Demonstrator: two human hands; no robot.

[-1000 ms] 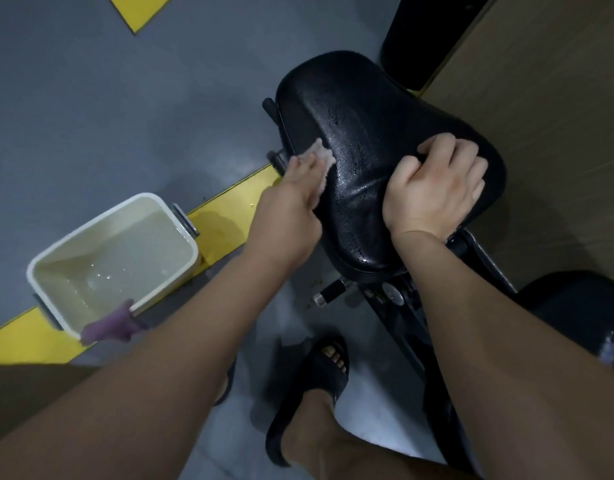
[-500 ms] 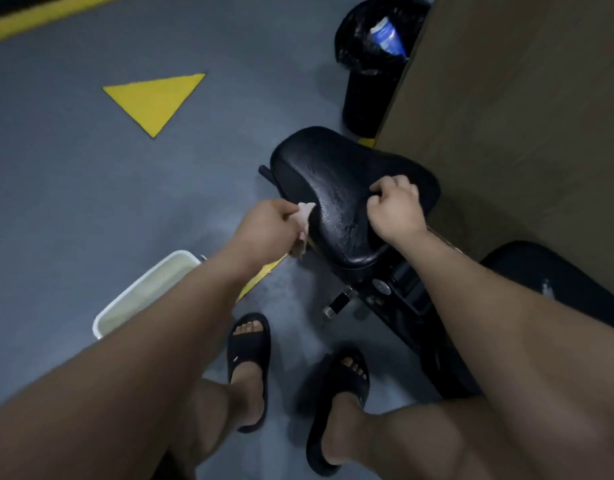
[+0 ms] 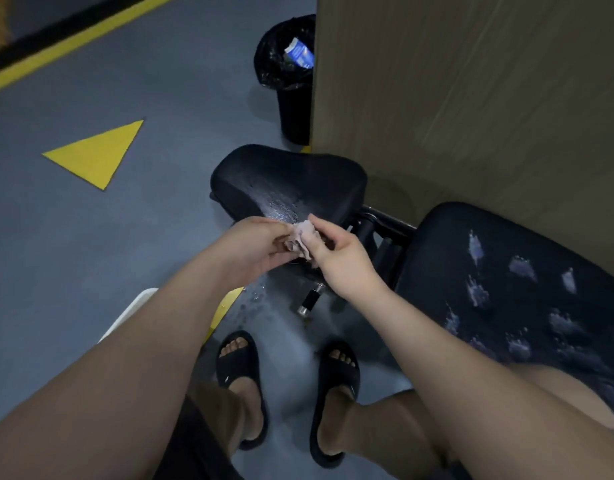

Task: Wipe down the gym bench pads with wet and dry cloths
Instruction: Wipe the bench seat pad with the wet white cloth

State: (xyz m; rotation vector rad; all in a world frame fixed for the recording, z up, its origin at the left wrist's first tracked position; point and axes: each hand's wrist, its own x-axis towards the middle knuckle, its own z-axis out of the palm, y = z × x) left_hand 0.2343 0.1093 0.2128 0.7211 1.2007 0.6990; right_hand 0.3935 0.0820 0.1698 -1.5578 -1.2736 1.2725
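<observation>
Cloth (image 3: 302,239) bunched between both hands, mid-frame, over near edge of small pad (image 3: 288,181). Left hand (image 3: 260,247) curls round it; right hand (image 3: 340,261) pinches its 3 o'clock edge.

Small pad, 12 o'clock of hands, shows wet sheen: wet pass there likely done, drying not.

Large pad (image 3: 506,271), 4 o'clock, carries pale blotches, seemingly unwiped.

Basin (image 3: 132,313) edge at 7 o'clock.

A small, crumpled pale pink cloth (image 3: 300,239) is pinched between the left hand (image 3: 260,247) and right hand (image 3: 340,261), over the near edge of a black, wet-glistening seat pad (image 3: 288,178). To the right lies a larger pad (image 3: 506,258), black with pale blotches.
</observation>
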